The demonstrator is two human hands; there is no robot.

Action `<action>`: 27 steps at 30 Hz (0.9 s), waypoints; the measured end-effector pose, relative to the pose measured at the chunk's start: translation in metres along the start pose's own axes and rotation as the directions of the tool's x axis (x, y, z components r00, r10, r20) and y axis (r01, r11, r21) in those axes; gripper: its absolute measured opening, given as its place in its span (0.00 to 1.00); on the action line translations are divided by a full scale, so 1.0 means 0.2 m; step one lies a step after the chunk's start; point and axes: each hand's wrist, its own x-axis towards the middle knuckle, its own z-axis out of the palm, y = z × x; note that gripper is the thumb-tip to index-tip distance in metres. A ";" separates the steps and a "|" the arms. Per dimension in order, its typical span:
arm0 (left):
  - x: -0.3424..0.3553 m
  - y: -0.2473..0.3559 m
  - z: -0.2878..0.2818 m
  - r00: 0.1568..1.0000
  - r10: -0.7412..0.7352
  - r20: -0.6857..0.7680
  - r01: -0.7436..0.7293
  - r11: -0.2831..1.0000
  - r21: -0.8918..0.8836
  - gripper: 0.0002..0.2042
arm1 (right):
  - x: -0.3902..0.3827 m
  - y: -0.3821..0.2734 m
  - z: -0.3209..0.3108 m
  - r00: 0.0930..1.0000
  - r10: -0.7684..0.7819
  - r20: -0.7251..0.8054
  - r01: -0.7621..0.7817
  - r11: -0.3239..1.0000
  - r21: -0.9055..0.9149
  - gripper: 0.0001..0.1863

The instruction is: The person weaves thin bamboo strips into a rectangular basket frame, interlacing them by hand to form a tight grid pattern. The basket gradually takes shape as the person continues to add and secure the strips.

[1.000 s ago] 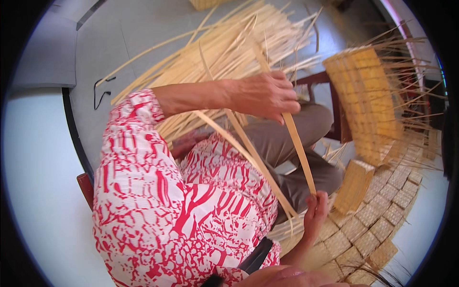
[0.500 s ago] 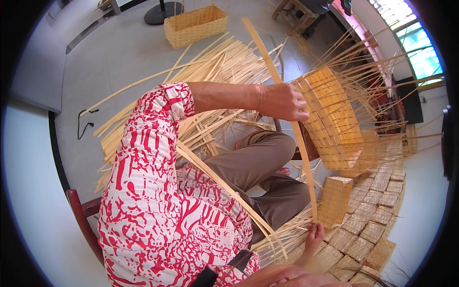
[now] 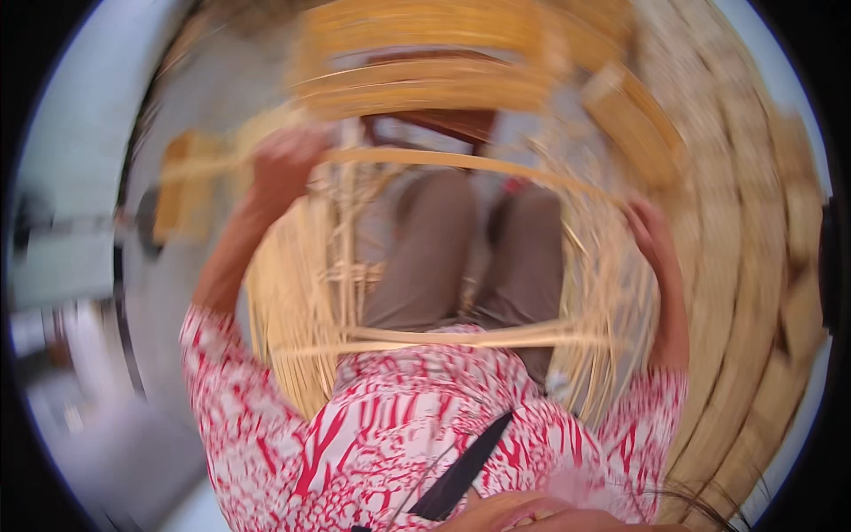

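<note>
A long flat bamboo strip (image 3: 483,163) is stretched above my knees in a slight arch. My left hand (image 3: 285,164), smeared by motion, is closed around it at the left, and the strip runs on past that hand. At the right, my right hand (image 3: 653,232) pinches the strip near its end. Across my lap lie a few more pale strips (image 3: 452,339). Just beyond the held strip is a blurred, honey-coloured woven basket (image 3: 421,89), partly cut off by the upper rim of the picture.
Loose bamboo strips (image 3: 288,275) cover the floor left of my legs. Another woven basket (image 3: 184,191) stands farther left. Rows of stacked woven blocks (image 3: 714,222) fill the right side, and a box-shaped woven piece (image 3: 634,124) sits beside them.
My view has swung so the basket, formerly at the right, is now ahead. The strip has gone from steeply slanted to nearly level, still between both hands.
</note>
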 end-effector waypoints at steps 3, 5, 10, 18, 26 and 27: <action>-0.13 -0.05 0.02 0.976 -0.077 0.205 0.067 0.996 0.057 0.07 | 0.13 -0.20 0.06 0.994 -0.098 -0.046 0.091 0.986 -0.137 0.10; -0.22 -0.09 0.02 0.953 -0.114 0.281 0.089 0.991 0.098 0.07 | 0.23 -0.33 0.08 0.996 -0.078 -0.045 0.062 0.960 -0.273 0.07; -0.36 -0.07 0.02 0.917 -0.196 0.348 0.171 0.980 0.101 0.04 | 0.39 -0.38 0.18 0.976 -0.208 -0.061 0.174 0.919 -0.355 0.05; -0.77 -0.24 -0.07 0.844 -0.356 0.401 0.286 0.931 0.226 0.02 | 0.61 -0.66 0.30 0.944 -0.323 0.073 0.327 0.871 -0.368 0.06; -1.17 -0.43 -0.18 0.786 -0.480 0.390 0.362 0.868 0.339 0.01 | 0.50 -0.61 0.19 0.913 -0.400 0.077 0.379 0.765 -0.522 0.03; -1.23 -0.43 -0.18 0.761 -0.514 0.396 0.389 0.850 0.356 0.01 | 0.50 -0.61 0.18 0.913 -0.404 0.055 0.367 0.755 -0.544 0.04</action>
